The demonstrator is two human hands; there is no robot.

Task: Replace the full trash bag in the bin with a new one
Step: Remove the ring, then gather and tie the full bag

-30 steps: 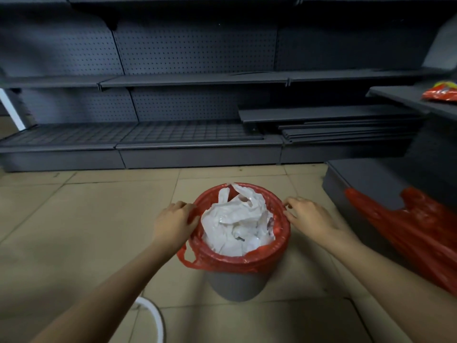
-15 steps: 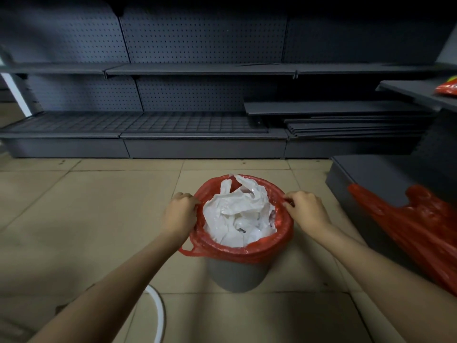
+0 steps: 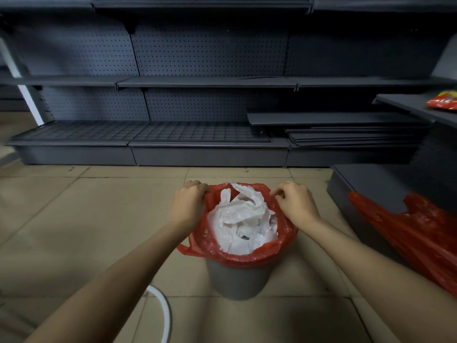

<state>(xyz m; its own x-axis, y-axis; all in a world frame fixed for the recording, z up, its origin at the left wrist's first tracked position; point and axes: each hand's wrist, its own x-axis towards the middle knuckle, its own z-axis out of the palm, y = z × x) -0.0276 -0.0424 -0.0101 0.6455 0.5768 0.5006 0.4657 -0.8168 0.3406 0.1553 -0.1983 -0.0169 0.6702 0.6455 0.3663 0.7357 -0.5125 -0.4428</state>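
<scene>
Now I see both hands pinching the red bag's far rim.
Left hand [image 3: 188, 206] and right hand [image 3: 298, 205] grip the red trash bag [image 3: 247, 256] (stuffed with crumpled white plastic [image 3: 243, 224]) in the grey bin [image 3: 237, 280].

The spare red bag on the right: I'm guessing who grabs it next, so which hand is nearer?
Right. The right hand pinches the bin bag's rim on the spare red bag's side; the left hand grips the opposite rim.

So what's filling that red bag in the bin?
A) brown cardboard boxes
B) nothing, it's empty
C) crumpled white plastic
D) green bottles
C: crumpled white plastic heaps up inside the red bag lining the grey bin, while the left hand and right hand pinch the bag's far edge.
</scene>
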